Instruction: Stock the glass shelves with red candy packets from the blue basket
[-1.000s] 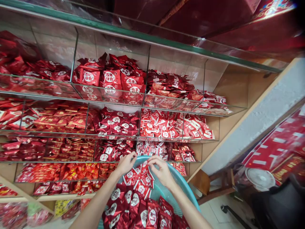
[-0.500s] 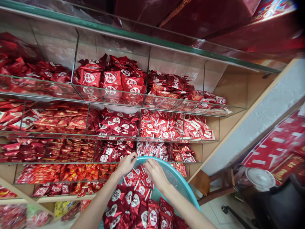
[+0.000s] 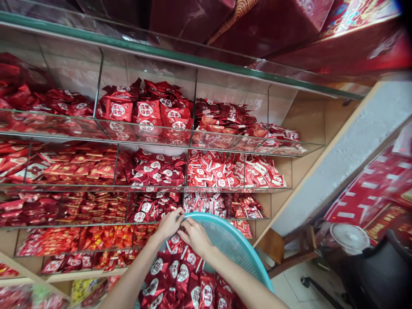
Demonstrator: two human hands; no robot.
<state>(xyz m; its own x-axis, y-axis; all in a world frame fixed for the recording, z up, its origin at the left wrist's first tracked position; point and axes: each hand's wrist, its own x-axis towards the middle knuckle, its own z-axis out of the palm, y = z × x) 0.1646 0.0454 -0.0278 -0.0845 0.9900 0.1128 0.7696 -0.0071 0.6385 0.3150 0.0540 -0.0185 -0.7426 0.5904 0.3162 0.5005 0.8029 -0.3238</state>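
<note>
A turquoise plastic basket point(image 3: 244, 244) in front of me holds many red and dark-red packets point(image 3: 183, 272) with white ovals and printed characters. My left hand point(image 3: 171, 224) is closed at the basket's far-left rim, its fingers curled inward; whatever they hold is hidden. Right beside it, over the packets at the far side of the basket, my right hand point(image 3: 195, 235) has its fingers bent together, their tips near the left fingers. What is between them cannot be made out.
Beyond the basket rise glass-fronted shelves point(image 3: 225, 148) with divided compartments of red packets point(image 3: 146, 109). Large dark-red boxes point(image 3: 257, 30) stand on the top glass. To the right are a grey wall point(image 3: 341, 141), a wooden stool point(image 3: 289, 253), a white round lid point(image 3: 349, 237) and a black chair point(image 3: 383, 270).
My right hand has moved left, away from the basket's middle and close against my left hand. The left hand stays near the rim. The view has shifted slightly.
</note>
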